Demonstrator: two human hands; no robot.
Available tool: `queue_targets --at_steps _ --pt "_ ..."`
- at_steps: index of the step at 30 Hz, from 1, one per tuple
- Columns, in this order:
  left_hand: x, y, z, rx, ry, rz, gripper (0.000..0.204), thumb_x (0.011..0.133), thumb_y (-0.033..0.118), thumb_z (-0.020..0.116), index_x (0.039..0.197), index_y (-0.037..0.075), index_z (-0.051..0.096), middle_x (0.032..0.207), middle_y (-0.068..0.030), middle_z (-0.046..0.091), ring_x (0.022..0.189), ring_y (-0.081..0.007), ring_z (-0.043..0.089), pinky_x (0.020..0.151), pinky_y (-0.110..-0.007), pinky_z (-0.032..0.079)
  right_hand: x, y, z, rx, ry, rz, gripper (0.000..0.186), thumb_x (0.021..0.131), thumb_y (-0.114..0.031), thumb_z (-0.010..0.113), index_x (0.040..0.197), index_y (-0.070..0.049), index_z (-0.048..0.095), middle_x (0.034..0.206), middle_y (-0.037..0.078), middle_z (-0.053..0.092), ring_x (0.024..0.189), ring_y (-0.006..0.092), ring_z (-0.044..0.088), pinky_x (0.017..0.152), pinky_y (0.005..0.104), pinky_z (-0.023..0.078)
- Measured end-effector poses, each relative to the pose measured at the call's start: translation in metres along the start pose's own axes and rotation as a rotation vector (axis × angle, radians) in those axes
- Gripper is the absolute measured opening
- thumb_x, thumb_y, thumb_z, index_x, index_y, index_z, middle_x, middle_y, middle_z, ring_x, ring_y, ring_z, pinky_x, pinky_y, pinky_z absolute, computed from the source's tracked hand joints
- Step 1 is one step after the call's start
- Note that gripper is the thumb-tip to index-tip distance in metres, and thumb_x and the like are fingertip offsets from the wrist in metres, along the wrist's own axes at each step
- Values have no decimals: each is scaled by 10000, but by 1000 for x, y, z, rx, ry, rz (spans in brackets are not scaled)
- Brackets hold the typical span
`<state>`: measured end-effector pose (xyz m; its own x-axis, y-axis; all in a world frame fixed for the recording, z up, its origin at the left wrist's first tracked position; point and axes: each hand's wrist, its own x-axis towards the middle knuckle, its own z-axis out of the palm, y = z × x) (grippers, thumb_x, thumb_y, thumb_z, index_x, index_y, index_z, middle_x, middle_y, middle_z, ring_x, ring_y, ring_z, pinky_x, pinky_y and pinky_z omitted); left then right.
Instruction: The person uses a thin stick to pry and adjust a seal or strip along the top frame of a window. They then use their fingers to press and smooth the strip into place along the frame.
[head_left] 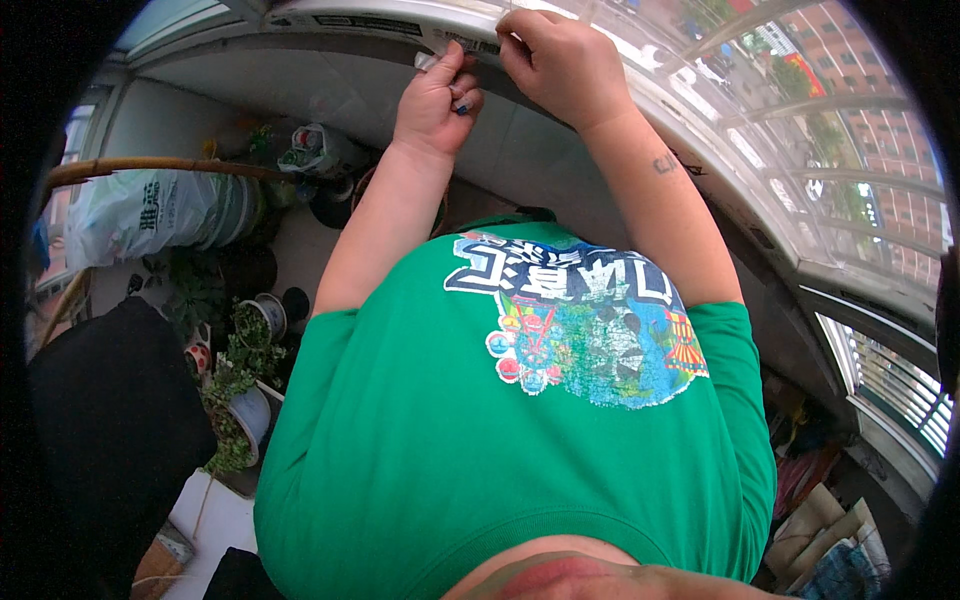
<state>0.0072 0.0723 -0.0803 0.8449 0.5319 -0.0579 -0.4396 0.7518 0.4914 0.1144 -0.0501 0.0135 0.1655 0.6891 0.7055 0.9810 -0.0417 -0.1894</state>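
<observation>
Both of my hands are raised at the white window sill (400, 28), close beside each other. The fingers of my left hand (432, 112) are curled, with the thumb pointing up. A small white scrap (426, 62) shows by that thumb, and a tiny blue spot shows lower among the fingers. I cannot make out whether these are one thing. My right hand (565, 68) is bent over the sill at the window's edge, its fingertips pinched together. What is between them, if anything, is too small to make out.
Window panes (800, 130) curve along the right. On the left, a white plastic bag (150, 220) hangs below a brown pole (170, 168). Potted plants (235, 385) stand beside a black cloth-like shape (110, 420). Folded cardboard (815, 530) lies at lower right.
</observation>
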Motion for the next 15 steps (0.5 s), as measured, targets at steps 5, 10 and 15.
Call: queue_targets --at_steps 5,10,15 --pt "-7 1 10 12 114 57 109 980 193 603 1032 103 568 830 17 558 565 -64 386 490 -216 298 -4 4 10 -86 31 -86 101 836 -198 670 915 -135 666 784 81 679 656 278 664 576 366 538" --pt "-10 3 9 33 192 125 80 973 169 610 978 106 561 789 36 522 548 -64 368 477 -220 283 -3 1 14 -50 27 -91 106 826 -201 672 914 -143 668 775 75 677 654 279 664 572 367 537" --pt "-16 10 5 -86 34 24 69 977 160 601 968 105 560 799 33 537 526 -63 354 472 -217 277 -3 -4 11 -58 6 -82 108 865 -161 649 956 -116 686 788 75 681 662 222 672 581 325 532"
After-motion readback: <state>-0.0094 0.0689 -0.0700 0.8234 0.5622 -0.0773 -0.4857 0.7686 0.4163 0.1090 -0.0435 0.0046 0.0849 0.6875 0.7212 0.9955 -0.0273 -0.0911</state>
